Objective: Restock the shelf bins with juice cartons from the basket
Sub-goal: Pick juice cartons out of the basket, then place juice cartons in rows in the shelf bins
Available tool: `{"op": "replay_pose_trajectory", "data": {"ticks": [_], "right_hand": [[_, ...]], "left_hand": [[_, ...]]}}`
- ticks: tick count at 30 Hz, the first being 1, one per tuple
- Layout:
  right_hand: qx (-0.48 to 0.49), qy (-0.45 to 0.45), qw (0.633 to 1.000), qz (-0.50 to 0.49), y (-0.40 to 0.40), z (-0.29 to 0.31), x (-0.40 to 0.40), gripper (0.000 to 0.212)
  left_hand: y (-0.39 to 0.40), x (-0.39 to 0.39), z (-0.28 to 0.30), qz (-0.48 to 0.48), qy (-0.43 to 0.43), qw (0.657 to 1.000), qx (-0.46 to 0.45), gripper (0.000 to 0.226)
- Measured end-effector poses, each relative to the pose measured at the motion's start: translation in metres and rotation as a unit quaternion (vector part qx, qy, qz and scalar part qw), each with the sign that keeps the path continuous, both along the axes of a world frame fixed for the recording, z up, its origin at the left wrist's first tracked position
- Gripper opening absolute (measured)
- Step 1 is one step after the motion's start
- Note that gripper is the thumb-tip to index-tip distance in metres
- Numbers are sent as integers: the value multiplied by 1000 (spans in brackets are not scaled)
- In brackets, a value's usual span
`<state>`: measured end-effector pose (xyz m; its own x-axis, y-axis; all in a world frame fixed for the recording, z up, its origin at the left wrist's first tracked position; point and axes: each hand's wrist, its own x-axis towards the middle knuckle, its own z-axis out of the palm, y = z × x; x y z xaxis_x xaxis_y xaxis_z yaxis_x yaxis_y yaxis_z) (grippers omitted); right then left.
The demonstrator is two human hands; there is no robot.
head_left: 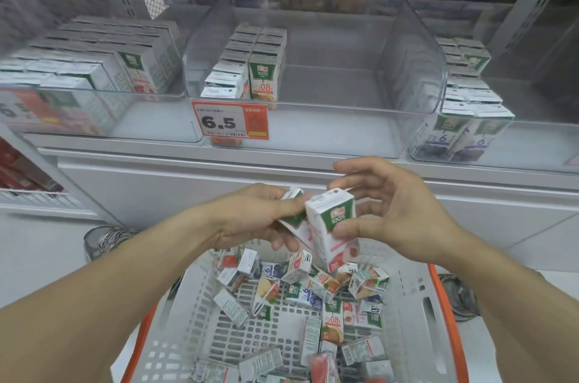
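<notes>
Both hands sat above the basket [416, 295], at about 6 o'clock below the middle bin [313, 119]. The left hand [250, 219] gripped one small carton [293, 216] with its fingers [291, 205] curled round it. The right hand [394, 210] pinched a second carton [332, 226], thumb on the lower front face and fingers behind it, tilted, green top up.

The two held cartons touched each other at their top corners. Loose cartons [300, 291] lay jumbled in the basket, mixed flavours (orange, red and blue prints visible).

Handling judgement: small, light paperboard boxes, stiff at the edges, faces likely to dent under a hard squeeze. The coating looked smooth, so probably a bit slippery. Best grip looked to be across the two broad faces near mid-height, thumb opposing the fingers, staying off the top seal.

The middle bin held a short double row [250, 63] at its 9 o'clock side, the rest of it bare, price tag [230, 122] on its front. The left bin [94, 119] looked nearly full; the right bin [470, 144] held blue-print cartons. The held cartons showed red print, which I'd match to the left bin, though blur made that uncertain.
</notes>
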<state>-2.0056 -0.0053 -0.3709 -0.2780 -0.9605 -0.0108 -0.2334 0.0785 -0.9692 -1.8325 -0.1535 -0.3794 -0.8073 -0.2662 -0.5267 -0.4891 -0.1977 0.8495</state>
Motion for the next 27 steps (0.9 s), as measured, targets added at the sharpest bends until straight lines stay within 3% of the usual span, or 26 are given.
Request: {"op": "replay_pose_trajectory", "data": {"ticks": [2,4,6,8,13,17,20,22,25,27], "right_hand": [[5,-5,1000,2,-2,-1,3,78],[15,-4,1000,9,-3,-1,5,75],[26,7,999,29,-2,-1,8,74],[28,15,999,41,-3,-1,14,74],[87,90,989,76,-3,1,11,75],[188,34,963,192,0,2,10,71],[184,30,967,171,1,-1,14,62],[182,5,974,136,-1,-2,14,58],[166,-57,980,92,-3,-3,13,58],[144,-130,979,67,-5,-5,17,69]], "left_hand": [[4,-2,-3,1,10,1000,8,52],[2,0,-5,-4,16,997,71,83],[1,1,-5,-33,22,993,107,97],[4,2,-2,-74,35,994,66,83],[7,8,7,-156,36,987,10,17],[11,9,12,-203,8,979,25,13],[18,9,17,-174,-19,984,21,11],[19,12,19,-129,-22,991,13,23],[13,24,14,-82,-17,996,-7,75],[9,37,13,-89,-9,995,-40,92]]}}
